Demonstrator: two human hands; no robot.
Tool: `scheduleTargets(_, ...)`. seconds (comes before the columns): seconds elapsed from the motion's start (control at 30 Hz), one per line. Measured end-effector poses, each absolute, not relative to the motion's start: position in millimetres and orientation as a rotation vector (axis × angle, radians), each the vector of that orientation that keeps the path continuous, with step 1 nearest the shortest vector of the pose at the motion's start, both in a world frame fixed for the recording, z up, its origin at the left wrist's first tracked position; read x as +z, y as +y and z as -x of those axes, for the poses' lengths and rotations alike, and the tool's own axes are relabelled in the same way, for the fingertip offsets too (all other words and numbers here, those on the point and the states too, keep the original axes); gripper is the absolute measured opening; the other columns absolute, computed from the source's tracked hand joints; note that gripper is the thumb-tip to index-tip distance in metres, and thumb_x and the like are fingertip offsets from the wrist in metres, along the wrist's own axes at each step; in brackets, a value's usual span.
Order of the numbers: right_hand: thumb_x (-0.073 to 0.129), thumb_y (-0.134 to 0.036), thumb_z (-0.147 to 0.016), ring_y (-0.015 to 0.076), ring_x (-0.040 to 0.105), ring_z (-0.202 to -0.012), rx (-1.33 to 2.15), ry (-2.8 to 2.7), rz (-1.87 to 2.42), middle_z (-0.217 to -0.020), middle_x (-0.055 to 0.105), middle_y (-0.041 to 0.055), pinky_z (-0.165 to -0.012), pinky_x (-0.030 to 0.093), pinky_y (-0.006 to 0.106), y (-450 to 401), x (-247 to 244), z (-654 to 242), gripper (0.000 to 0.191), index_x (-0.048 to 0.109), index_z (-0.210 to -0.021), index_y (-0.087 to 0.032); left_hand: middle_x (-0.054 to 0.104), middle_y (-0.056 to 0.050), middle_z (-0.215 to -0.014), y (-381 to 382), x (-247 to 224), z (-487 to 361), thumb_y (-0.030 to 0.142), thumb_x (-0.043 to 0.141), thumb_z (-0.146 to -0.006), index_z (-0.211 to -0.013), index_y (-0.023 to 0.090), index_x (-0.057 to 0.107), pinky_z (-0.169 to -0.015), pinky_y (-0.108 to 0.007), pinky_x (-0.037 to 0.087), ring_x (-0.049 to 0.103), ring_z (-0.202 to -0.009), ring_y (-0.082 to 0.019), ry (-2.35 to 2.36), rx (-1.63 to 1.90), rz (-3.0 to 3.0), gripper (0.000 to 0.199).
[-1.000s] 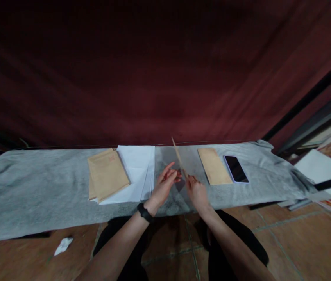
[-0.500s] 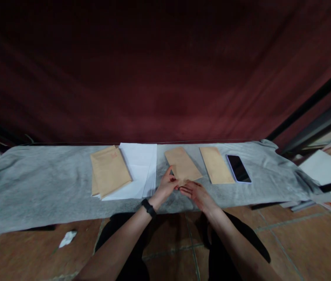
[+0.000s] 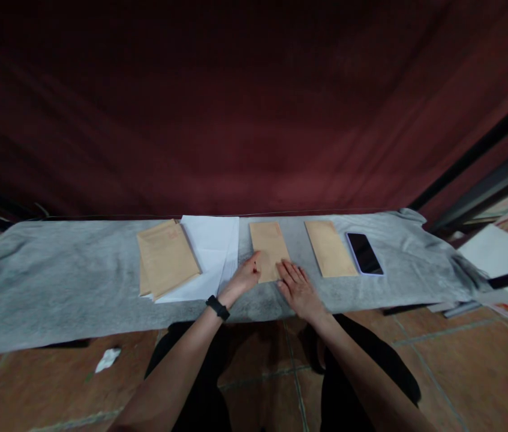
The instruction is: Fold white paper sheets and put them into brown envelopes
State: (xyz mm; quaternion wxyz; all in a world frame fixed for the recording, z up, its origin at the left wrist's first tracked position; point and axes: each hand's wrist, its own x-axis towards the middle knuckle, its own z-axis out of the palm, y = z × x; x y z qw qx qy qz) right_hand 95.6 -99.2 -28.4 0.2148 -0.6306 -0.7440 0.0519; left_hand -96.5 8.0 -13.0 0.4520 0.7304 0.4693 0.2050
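Note:
A brown paper envelope (image 3: 271, 240) lies flat on the grey cloth in front of me, nearly straight. My left hand (image 3: 245, 276), with a dark band at the wrist, is at its lower left edge. The index finger reaches onto the paper while the other fingers curl at the edge. My right hand (image 3: 299, 293) rests with fingers stretched out, their tips on the envelope's lower right corner. To the right lies a second brown envelope (image 3: 331, 249). On the left, a pile of brown envelopes (image 3: 168, 258) partly covers some white sheets of paper (image 3: 215, 240).
A phone (image 3: 365, 253) in a pale purple case lies right of the second envelope. The grey cloth (image 3: 78, 276) covers a long narrow surface before a dark red curtain (image 3: 254, 120). A crumpled white tissue (image 3: 108, 359) is on the tiled floor.
The middle envelope has turned from slanted to nearly straight. My hands have moved apart: the left to its left edge, the right flattened onto its lower right corner.

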Motion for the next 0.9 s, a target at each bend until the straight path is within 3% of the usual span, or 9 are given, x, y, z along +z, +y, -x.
scheduleTargets(0.17,0.036,-0.041,-0.104,0.0247,0.031,-0.15,-0.101,-2.189,1.85,-0.162,0.032,0.0109,-0.124,0.021,0.048,-107.1,-43.4,-86.6,0.058,0.031,-0.157,-0.019,0.068,-0.013,-0.118,-8.1,-2.8,88.9,0.011,0.044,-0.092,-0.137,0.015,0.056,-0.094,-0.037,0.051,0.065,-0.106,-0.024,1.511,0.45,-2.225,0.047)
scheduleTargets(0.33,0.034,-0.037,-0.104,0.0253,0.033,-0.149,-0.101,-2.197,1.852,-0.16,0.035,0.0121,-0.123,0.021,0.049,-104.1,-50.3,-86.1,0.054,0.04,-0.153,-0.015,0.045,-0.011,-0.155,-26.4,-18.4,60.1,0.029,0.029,-0.104,-0.148,0.016,0.044,-0.121,-0.043,0.03,0.034,-0.147,-0.023,1.164,0.516,-2.636,0.048)
scheduleTargets(0.57,0.036,-0.034,-0.102,0.0283,0.04,-0.144,-0.154,-2.15,1.852,-0.155,0.043,0.0151,-0.122,0.022,0.049,-101.8,-57.1,-83.1,0.054,0.046,-0.149,-0.01,0.029,-0.004,-0.165,15.0,-26.6,40.2,0.038,0.017,-0.105,-0.156,0.02,0.033,-0.125,-0.044,0.019,0.021,-0.153,-0.022,1.252,0.144,-2.687,0.056)
scheduleTargets(0.73,0.038,-0.031,-0.101,0.0274,0.036,-0.147,-0.175,-2.146,1.86,-0.158,0.039,0.0151,-0.122,0.022,0.049,-103.0,-51.3,-82.0,0.057,0.037,-0.154,-0.011,0.03,-0.001,-0.164,65.6,-19.4,19.6,0.037,0.019,-0.104,-0.157,0.023,0.032,-0.125,-0.045,0.014,0.018,-0.154,-0.021,1.339,0.169,-2.687,0.056)
scheduleTargets(0.9,0.037,-0.03,-0.102,0.0275,0.037,-0.146,-0.136,-2.133,1.833,-0.157,0.041,0.0165,-0.122,0.022,0.049,-104.7,-47.5,-79.9,0.056,0.037,-0.154,-0.008,0.031,-0.004,-0.164,93.2,-19.6,-3.4,0.032,0.02,-0.103,-0.156,0.019,0.034,-0.125,-0.048,0.013,0.021,-0.153,-0.023,1.471,0.234,-2.637,0.056)
